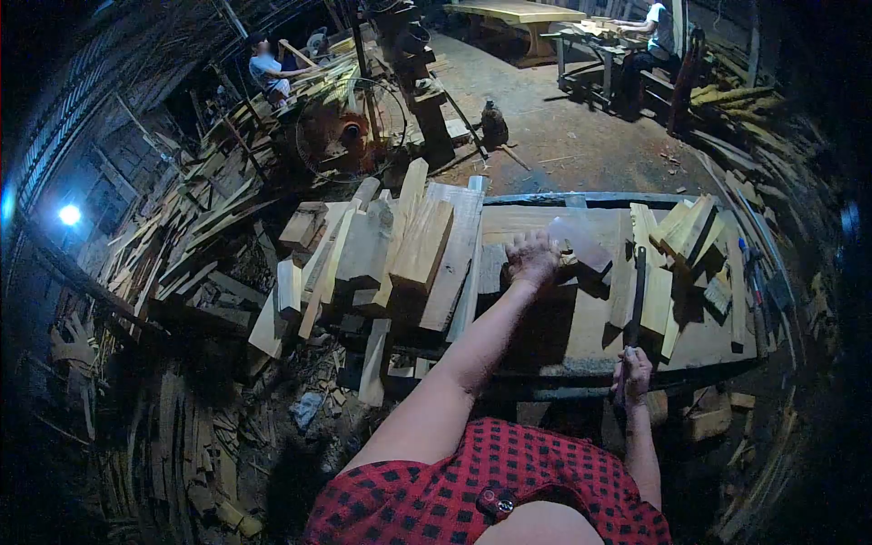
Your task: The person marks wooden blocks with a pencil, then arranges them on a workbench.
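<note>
My left hand (534,259) is over a wooden block (493,270) on the workbench (581,313), its fingers curled over the wood. Just right of those fingers is a small yellowish wood piece (568,257), partly hidden. A pale, flat, translucent-looking sheet (579,238) lies beyond it. My right hand (633,374) is closed round a long, narrow dark tool (640,282) pointing away from me; its exact kind does not show. Beside this tool stand cut wooden pieces (656,298), near the bench's right side.
Stacked wooden blocks (422,245) cover the bench's left side. More offcuts (690,227) and pens (754,272) lie at the right. Beyond are a standing fan (351,132), a dark machine post (427,118), and two people working. Scrap wood (195,232) is heaped at the left.
</note>
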{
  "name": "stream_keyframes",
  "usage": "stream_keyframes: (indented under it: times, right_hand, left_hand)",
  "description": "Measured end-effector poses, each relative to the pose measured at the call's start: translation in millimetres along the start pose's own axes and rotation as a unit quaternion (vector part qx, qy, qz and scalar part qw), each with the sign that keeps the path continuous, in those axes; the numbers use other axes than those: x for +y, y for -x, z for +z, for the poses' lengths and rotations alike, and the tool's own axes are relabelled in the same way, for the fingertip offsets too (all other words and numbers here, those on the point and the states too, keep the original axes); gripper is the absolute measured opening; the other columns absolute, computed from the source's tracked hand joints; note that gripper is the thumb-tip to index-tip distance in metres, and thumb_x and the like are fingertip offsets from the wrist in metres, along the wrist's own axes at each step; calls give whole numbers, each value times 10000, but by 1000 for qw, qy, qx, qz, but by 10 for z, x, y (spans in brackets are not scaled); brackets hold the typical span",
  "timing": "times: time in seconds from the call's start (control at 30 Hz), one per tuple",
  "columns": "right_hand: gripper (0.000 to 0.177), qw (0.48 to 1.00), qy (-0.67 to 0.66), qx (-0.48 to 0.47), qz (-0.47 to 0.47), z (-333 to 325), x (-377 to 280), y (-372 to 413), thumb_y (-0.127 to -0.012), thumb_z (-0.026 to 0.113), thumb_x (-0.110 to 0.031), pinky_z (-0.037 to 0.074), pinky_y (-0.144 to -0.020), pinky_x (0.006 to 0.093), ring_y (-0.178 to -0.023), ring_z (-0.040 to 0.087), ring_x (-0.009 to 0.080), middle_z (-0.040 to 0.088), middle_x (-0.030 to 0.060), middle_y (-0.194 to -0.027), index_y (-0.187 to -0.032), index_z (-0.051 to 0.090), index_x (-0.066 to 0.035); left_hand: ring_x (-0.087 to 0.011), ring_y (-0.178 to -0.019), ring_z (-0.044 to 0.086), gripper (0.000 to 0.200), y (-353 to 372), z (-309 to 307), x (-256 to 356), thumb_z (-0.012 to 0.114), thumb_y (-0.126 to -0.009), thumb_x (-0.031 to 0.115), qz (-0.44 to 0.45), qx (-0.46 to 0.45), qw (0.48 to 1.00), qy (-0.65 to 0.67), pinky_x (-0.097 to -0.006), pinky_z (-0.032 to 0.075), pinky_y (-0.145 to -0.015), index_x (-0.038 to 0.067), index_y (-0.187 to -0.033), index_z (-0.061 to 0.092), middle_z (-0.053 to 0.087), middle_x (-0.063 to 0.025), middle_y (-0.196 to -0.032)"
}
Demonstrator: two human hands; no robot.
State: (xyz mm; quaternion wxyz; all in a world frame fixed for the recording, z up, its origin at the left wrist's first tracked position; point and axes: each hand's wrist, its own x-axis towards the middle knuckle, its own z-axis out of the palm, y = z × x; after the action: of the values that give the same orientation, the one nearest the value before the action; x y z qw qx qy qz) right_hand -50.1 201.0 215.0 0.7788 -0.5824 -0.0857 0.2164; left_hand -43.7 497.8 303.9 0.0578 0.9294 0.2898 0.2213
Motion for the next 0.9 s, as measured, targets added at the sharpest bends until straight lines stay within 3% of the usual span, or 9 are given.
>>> stream_keyframes:
  times: [0.43, 0.57, 0.63, 0.7, 0.77, 0.83, 0.9]
  right_hand:
    - [206, 999, 27, -13, -13, -70, 73, -42, -874, 466, -242, 373, -265, 232, -313, 422, 110, 461, 40, -471, -795, 493, -53]
    - [196, 1000, -2, 3, 27, 36, -15, -17, -871, 462, -241, 362, -267, 233, -311, 404, 105, 445, 32, -471, -800, 490, -60]
    - [202, 998, 17, 14, 66, 59, -114, 11, -867, 465, -244, 370, -279, 234, -324, 412, 106, 450, 34, -487, -795, 488, -57]
    - [233, 998, 28, 3, 62, 117, -273, 107, -856, 496, -249, 395, -305, 246, -366, 450, 114, 463, 46, -509, -801, 495, -23]
    - [232, 998, 20, 1, 67, 139, -328, 141, -860, 487, -247, 364, -286, 225, -386, 466, 107, 481, 45, -539, -792, 502, -26]
    - [234, 997, 20, 6, 72, 82, -293, 110, -858, 489, -241, 382, -327, 243, -417, 488, 128, 491, 55, -552, -788, 505, -18]
    - [237, 997, 21, -1, 72, 40, -193, -9, -857, 490, -235, 401, -368, 262, -449, 510, 150, 502, 66, -564, -784, 508, -10]
  left_hand:
    - [-285, -862, 524, 254, 4, 83, -31, 470, -776, 330, 8, 8, 1000, -3, -447, 363, -732, 115, -879, 555, 561, -98, -886]
    - [-322, -866, 519, 281, -62, 180, -100, 477, -781, 338, -12, 27, 999, 45, -474, 356, -756, 91, -877, 567, 558, -137, -920]
    - [-346, -894, 506, 323, -206, 273, -254, 494, -774, 355, 2, -135, 986, 101, -506, 349, -781, 82, -921, 587, 558, -151, -959]
    - [-346, -943, 487, 353, -232, 87, -308, 511, -765, 370, -25, -196, 942, 270, -520, 348, -800, 97, -971, 598, 559, -149, -985]
    - [-300, -984, 479, 347, -218, -224, -218, 495, -780, 387, 14, -248, 957, 151, -495, 359, -817, 129, -984, 606, 566, -130, -990]
    - [-290, -972, 483, 334, -70, -164, -214, 466, -800, 390, 45, -124, 990, 45, -475, 370, -797, 150, -993, 594, 567, -110, -980]
    - [-289, -961, 484, 331, 19, -23, -246, 452, -808, 384, 63, -91, 994, 0, -472, 372, -787, 153, -1008, 579, 563, -103, -977]
